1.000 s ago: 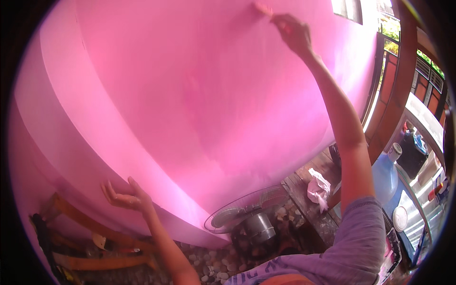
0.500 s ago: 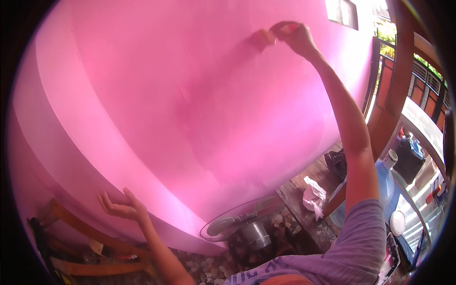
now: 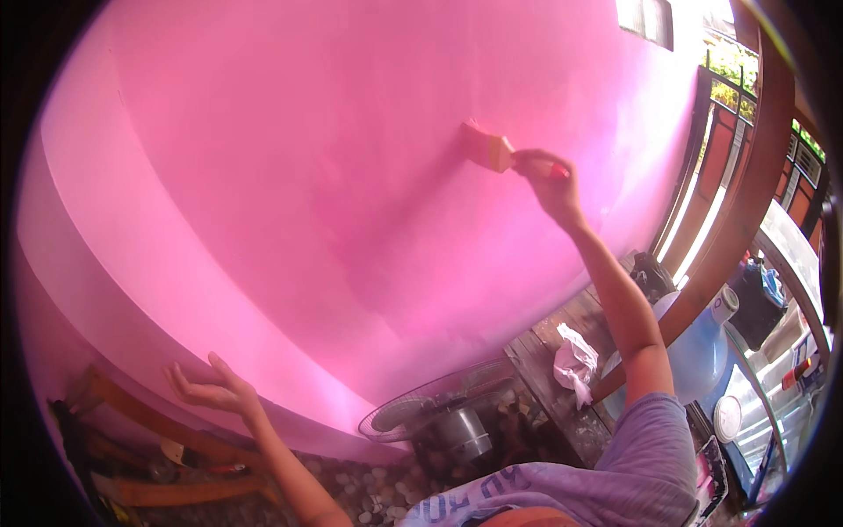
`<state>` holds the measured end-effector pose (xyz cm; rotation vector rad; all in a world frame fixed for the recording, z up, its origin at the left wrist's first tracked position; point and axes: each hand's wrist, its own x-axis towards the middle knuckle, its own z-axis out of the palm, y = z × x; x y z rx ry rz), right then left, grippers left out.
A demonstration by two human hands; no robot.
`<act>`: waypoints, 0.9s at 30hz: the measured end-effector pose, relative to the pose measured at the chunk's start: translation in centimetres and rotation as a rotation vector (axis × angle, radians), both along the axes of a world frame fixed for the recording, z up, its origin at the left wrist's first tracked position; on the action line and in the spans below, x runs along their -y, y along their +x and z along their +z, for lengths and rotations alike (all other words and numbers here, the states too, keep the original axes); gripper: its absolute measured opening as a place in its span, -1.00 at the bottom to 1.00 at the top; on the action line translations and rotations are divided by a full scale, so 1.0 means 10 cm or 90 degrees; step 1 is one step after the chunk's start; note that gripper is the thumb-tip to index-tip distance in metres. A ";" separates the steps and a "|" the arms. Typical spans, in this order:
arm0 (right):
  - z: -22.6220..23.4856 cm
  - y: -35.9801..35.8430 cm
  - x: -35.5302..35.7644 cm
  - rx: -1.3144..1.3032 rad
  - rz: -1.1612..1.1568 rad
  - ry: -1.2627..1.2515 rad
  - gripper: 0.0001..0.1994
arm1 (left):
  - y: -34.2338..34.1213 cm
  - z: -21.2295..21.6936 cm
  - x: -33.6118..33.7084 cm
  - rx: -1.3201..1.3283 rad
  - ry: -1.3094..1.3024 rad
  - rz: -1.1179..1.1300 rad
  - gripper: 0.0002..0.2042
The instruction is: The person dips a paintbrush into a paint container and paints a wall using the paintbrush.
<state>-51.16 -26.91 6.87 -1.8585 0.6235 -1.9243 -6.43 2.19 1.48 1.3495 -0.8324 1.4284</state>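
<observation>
My right hand (image 3: 555, 186) grips a paintbrush (image 3: 486, 147) by its red handle. The brush's wide head points left, its pink-coated bristles at or very near the pink wall (image 3: 386, 97); I cannot tell whether they press on it. A slightly darker pink area spreads below and left of the brush, partly shadow. My left hand (image 3: 211, 386) is held out at the lower left, palm up and fingers spread, with nothing in it. It is nearest to the pink ledge or column (image 3: 176, 263) along the wall's left side.
An electric fan (image 3: 461, 430) stands at the wall's foot over pebbles. A crumpled white cloth or bag (image 3: 575, 364) lies on wooden boards, near a large blue water jug (image 3: 698, 351) at the right. Wooden chair frame (image 3: 167, 492) at lower left; wooden post (image 3: 746, 193) at right.
My right hand has brought the brush down the wall from near the top. My left hand stays open, slightly shifted left and lower in the picture.
</observation>
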 end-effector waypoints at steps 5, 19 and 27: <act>1.09 0.03 -0.21 -0.067 -0.266 -0.104 -0.81 | 0.00 -0.02 -0.01 0.000 0.001 -0.001 -0.49; 0.16 -0.01 -0.24 -0.200 -0.198 -0.114 -0.88 | 0.01 0.00 0.01 0.002 -0.025 -0.020 -0.48; 1.39 -0.22 -0.25 -0.438 -0.246 -0.187 -0.87 | 0.02 -0.02 0.01 0.001 -0.021 -0.020 -0.49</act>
